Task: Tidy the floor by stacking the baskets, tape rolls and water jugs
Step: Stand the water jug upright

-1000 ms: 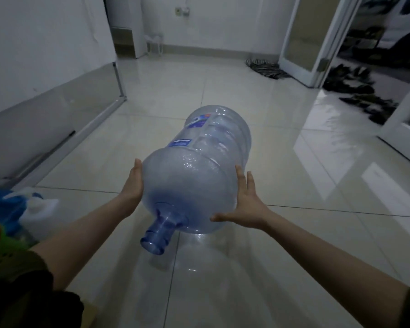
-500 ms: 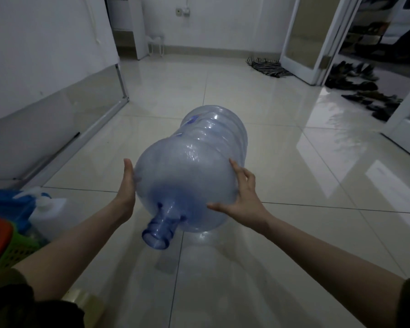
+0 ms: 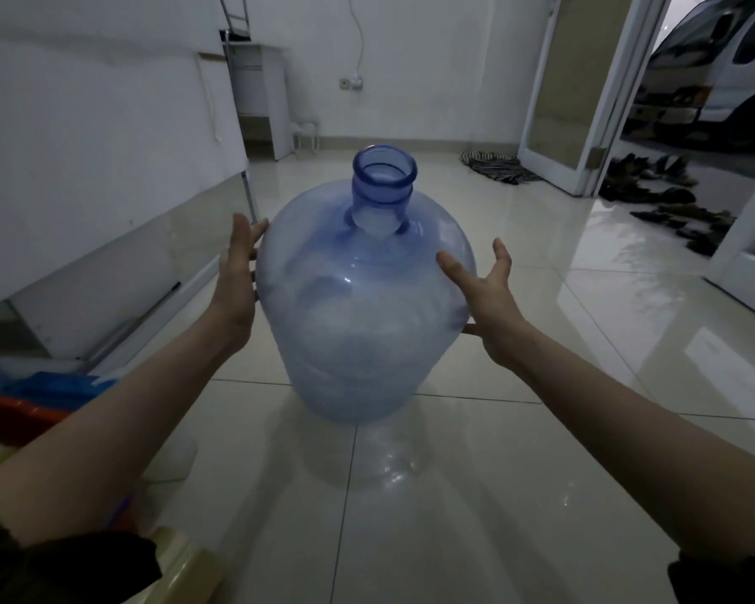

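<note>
A large, empty, translucent blue water jug (image 3: 362,307) is upright in front of me, neck and open mouth pointing up, its base just above the tiled floor or touching it. My left hand (image 3: 236,272) presses flat against its left side. My right hand (image 3: 482,289) cups its right side, fingers spread. Both hands hold the jug between them.
At the lower left edge are a red basket rim (image 3: 14,414), something blue (image 3: 57,385) and a pale tape roll (image 3: 184,555). A white wall panel runs along the left. A striped mat (image 3: 497,165), an open door and shoes lie at the far right.
The jug has been turned from lying on its side, neck toward me, to upright with the neck up. Both hands kept hold of it and shifted to its upper sides.
</note>
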